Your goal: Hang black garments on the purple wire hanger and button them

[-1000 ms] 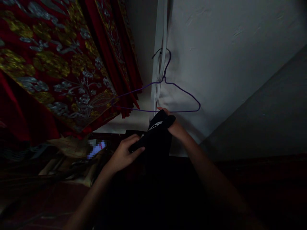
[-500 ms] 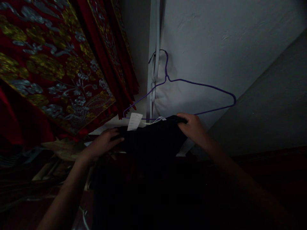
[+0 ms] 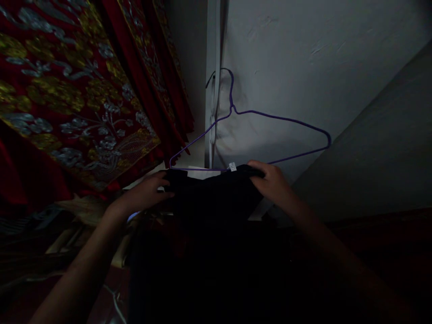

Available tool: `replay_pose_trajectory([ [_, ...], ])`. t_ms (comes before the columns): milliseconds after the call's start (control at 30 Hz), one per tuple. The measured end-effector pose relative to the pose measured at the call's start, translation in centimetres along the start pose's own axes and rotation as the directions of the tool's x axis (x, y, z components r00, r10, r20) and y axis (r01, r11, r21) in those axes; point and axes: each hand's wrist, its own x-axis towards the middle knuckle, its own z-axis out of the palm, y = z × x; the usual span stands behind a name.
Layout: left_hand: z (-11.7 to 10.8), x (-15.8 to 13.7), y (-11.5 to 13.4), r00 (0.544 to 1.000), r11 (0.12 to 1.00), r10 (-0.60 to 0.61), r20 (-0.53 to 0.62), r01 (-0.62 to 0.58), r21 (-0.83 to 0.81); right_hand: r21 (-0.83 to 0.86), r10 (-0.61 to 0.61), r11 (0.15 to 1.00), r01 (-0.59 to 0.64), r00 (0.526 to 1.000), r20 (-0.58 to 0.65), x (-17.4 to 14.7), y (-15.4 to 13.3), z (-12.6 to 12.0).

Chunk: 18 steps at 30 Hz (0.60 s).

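A black garment [image 3: 212, 198] is stretched between my two hands; its lower part merges into the dark and its kind cannot be made out. My left hand [image 3: 150, 191] grips its upper left edge, fingers closed on the cloth. At the upper right edge, my right hand [image 3: 268, 175] pinches the fabric between thumb and fingers. Just behind the garment's top edge hangs a purple wire hanger [image 3: 290, 119], its bottom bar partly hidden by the cloth. A small white tag [image 3: 232, 166] shows at the top edge near my right hand.
The hanger hooks at a pale vertical strip [image 3: 212, 40] against the grey wall [image 3: 286, 58]. On the left hangs a red cloth [image 3: 124, 45] with gold and silver embroidery. Below it lie dim, cluttered items, including a pale cord [image 3: 116, 301].
The large white label that stood up near my left hand no longer shows at the edge. Black cloth by my left hand now reaches higher, up to the hanger's bottom bar.
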Motion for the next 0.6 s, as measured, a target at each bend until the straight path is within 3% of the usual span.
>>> replay_pose_trajectory([
  [167,-1.5,-0.2,0.4,0.978,0.996,0.049,-0.205,-0.031,0.089,0.033,-0.028,0.999,0.028,1.000,-0.002,0.4,-0.4,-0.6],
  [267,-2.5,0.5,0.9,0.969,0.987,0.080,-0.235,-0.043,0.157,0.030,-0.027,0.999,0.027,1.000,-0.009,0.4,-0.4,-0.8],
  [367,-2.1,1.0,0.9,0.982,0.980,0.100,-0.163,-0.069,0.186,0.030,-0.012,0.999,0.012,1.000,0.006,0.0,-0.3,-0.7],
  [600,2.0,-0.1,-0.3,0.992,0.973,0.028,0.124,-0.055,0.224,0.147,-0.009,0.989,0.001,0.998,0.056,-0.9,-0.2,0.9],
])
